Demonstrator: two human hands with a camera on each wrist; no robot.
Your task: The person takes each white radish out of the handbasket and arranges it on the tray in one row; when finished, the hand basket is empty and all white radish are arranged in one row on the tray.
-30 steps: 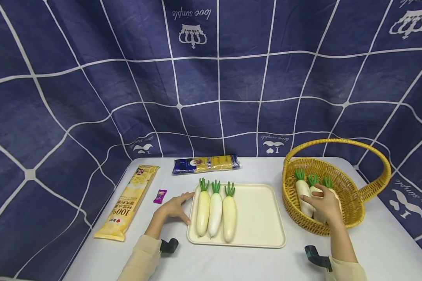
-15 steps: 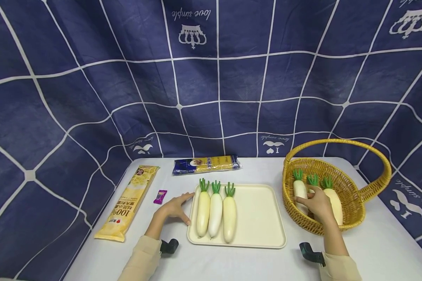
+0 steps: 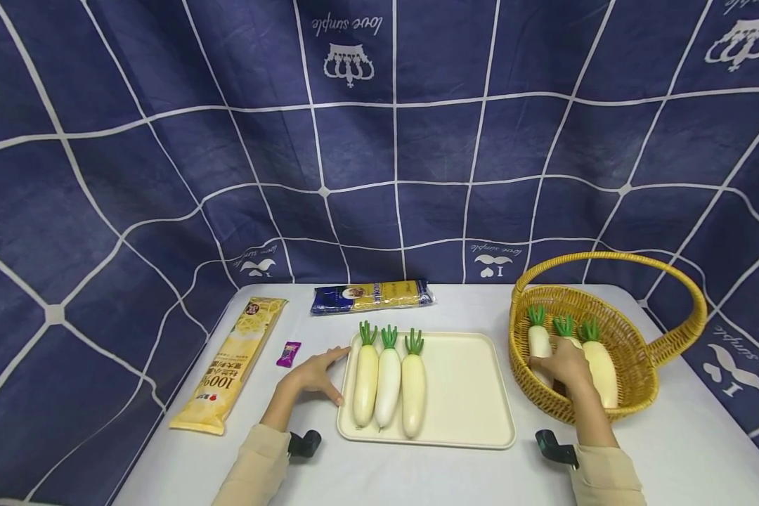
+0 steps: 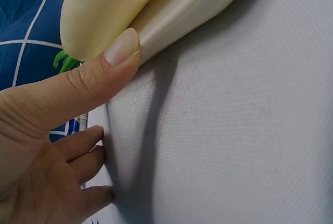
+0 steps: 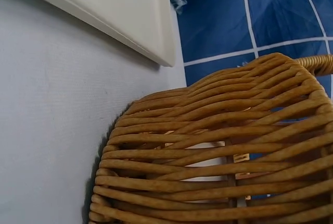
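Observation:
In the head view, my right hand [image 3: 569,365] reaches into a wicker basket [image 3: 635,365]. Its thumb lies across the leftmost white radish [image 3: 539,341], with the fingers curled down on that radish's other side. Partly behind the hand is a middle radish, its green top [image 3: 564,325] showing; a cream radish [image 3: 602,372] lies to the right. My left hand [image 3: 313,372] rests at the left edge of a cream tray [image 3: 464,393], fingers spread, thumb touching the rim. Three radishes [image 3: 388,383] lie side by side on it. The right wrist view shows basket weave [image 5: 218,172], no hand.
A yellow noodle packet [image 3: 230,365] lies at the table's left, with a small purple wrapped sweet [image 3: 287,354] beside it. Behind the tray is a blue and yellow pasta packet [image 3: 373,296]. The basket's tall handle [image 3: 607,257] arches over its far side.
My right hand has moved left and lower in the basket, onto the leftmost radish, which has shifted slightly left. The right radish is now more exposed. The left hand stays still.

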